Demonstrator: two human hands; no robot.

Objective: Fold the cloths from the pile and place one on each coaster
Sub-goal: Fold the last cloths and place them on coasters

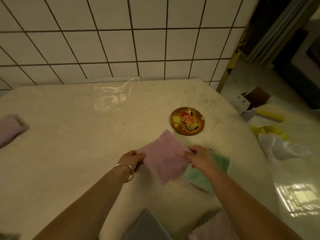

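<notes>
Pink cloth (164, 158) hangs folded between our left hand (133, 157) and right hand (199, 157), each pinching an edge, just short of the round coaster (187, 121). Loosening either pinch could let the fold open before it lands.

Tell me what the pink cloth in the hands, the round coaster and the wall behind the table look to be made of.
Pink cloth: soft, fuzzy fabric, probably microfibre or terry; matte nap, scalloped edge.
Round coaster: stiff disc with a printed cartoon, perhaps cork or board; slightly worn, low sheen.
Wall: glazed white tiles, likely ceramic; dark grout lines.
</notes>
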